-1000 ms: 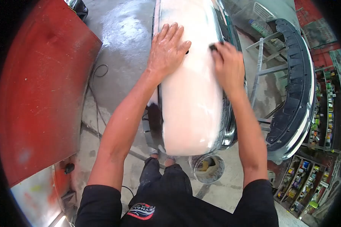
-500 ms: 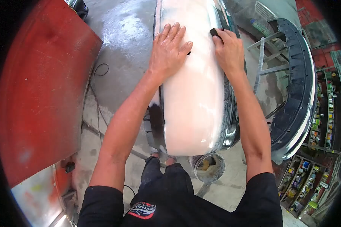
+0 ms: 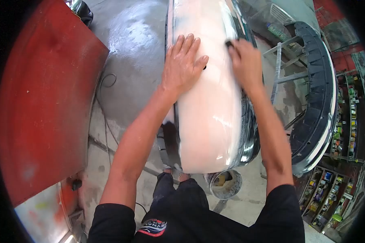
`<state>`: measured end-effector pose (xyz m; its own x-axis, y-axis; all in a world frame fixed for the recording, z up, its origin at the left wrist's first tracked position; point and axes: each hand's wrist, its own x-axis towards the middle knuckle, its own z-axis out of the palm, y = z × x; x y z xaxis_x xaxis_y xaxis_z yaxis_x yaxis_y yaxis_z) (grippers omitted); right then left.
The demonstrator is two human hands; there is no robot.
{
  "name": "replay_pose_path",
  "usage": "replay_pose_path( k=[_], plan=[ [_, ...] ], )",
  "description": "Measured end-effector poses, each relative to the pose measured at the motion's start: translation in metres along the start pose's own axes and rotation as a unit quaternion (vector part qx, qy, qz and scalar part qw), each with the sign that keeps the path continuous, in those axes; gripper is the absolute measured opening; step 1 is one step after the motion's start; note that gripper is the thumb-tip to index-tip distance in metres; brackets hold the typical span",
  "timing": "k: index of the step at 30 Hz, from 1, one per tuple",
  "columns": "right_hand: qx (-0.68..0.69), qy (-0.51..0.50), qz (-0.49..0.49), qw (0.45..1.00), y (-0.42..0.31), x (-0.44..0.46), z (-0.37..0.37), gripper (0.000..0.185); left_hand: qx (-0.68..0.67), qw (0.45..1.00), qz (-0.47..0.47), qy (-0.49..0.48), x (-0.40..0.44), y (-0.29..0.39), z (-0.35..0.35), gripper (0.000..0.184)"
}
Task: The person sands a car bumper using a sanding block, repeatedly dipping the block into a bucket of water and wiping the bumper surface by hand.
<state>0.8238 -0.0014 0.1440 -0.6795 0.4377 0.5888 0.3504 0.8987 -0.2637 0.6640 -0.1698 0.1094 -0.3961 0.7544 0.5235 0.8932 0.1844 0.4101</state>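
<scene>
A long car bumper (image 3: 209, 133) with a pale pinkish-white, wet-looking face and dark edges stretches away in front of me. My left hand (image 3: 182, 62) lies flat on its upper left part, fingers spread, with the thumb beside a small black hole (image 3: 205, 67). Near the right edge of the pale face, my right hand (image 3: 246, 60) is closed round a small black sanding pad (image 3: 230, 43). Only the pad's end shows past the fingers, and this hand is slightly blurred by motion.
Below the bumper's near end stands a bucket (image 3: 226, 184) with a yellowish thing inside. Another bumper (image 3: 312, 97) rests on a metal stand (image 3: 278, 73) at right, before shelves of small cans (image 3: 328, 194). A red panel (image 3: 48, 101) fills the left; a cable (image 3: 103, 109) crosses the floor.
The bumper and both hands sit slightly lower in view. My right hand keeps the black pad at the right edge and is now blurred; my left hand stays flat on the surface.
</scene>
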Motion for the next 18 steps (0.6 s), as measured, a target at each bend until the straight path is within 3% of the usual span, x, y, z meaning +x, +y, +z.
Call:
replay_pose_path(
  k=[2,5,7,10,13,16,18],
  plan=[
    [-0.030,-0.003,0.026,0.999,-0.038,-0.049,-0.033,0.030,-0.002,1.000,-0.007,-0.004,0.000,0.000,-0.003,0.064],
    [-0.006,-0.020,0.022,1.000,-0.040,-0.055,-0.039,0.032,-0.008,1.000,-0.015,-0.002,-0.002,0.002,-0.002,0.063],
    [-0.003,0.020,-0.015,1.000,-0.004,-0.005,-0.006,0.028,-0.016,1.000,-0.016,-0.002,-0.001,0.002,-0.002,0.063],
    [0.009,0.006,0.010,1.000,0.026,0.080,0.022,0.028,-0.022,1.000,-0.010,0.003,0.000,0.000,-0.002,0.061],
    [0.032,0.044,0.023,0.998,0.016,0.070,0.020,0.028,-0.009,1.000,0.001,0.012,-0.001,-0.001,0.002,0.060],
    [-0.032,0.022,-0.020,0.999,-0.015,-0.019,-0.017,0.029,-0.010,1.000,0.003,0.009,-0.001,-0.001,0.001,0.060],
    [-0.027,-0.018,0.021,0.999,-0.055,-0.089,-0.056,0.037,-0.009,1.000,0.006,0.005,-0.002,-0.001,0.002,0.059]
  ],
)
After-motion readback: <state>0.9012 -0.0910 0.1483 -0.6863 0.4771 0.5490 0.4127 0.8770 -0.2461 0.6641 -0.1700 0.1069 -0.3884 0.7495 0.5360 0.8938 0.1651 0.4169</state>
